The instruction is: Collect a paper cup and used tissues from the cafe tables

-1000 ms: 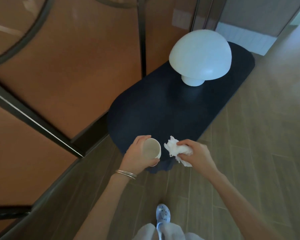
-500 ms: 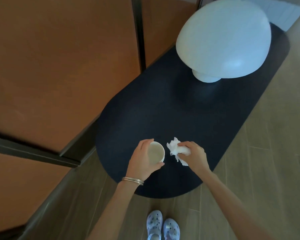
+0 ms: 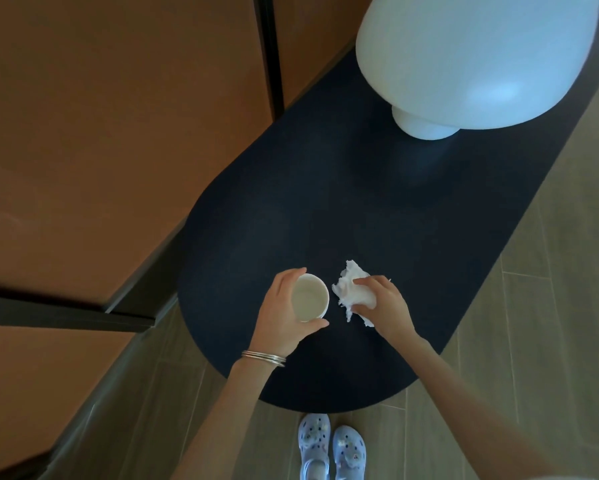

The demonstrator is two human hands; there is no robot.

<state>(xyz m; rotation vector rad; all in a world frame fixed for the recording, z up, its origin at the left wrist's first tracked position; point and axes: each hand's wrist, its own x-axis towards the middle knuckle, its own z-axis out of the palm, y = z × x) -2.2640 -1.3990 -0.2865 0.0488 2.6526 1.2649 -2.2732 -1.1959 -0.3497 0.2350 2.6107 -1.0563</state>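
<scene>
A white paper cup (image 3: 309,298) stands upright over the near end of the dark navy oval table (image 3: 291,209), its open mouth facing up. My left hand (image 3: 284,313) grips it from the left, fingers and thumb curled round its wall. Just to the right, my right hand (image 3: 384,306) holds a crumpled white tissue (image 3: 351,289) low over the tabletop; part of the wad is hidden under the fingers. Whether cup or tissue touches the table I cannot tell.
A large white mushroom-shaped lamp (image 3: 464,60) stands at the far end of the table. An orange panelled wall with black frames (image 3: 118,116) runs along the left. Wood-look floor (image 3: 550,323) lies to the right, my blue clogs (image 3: 331,445) below.
The view has closed in on the table and tilted down. Both hands, with cup and tissue, now sit further in over the tabletop instead of at its near edge.
</scene>
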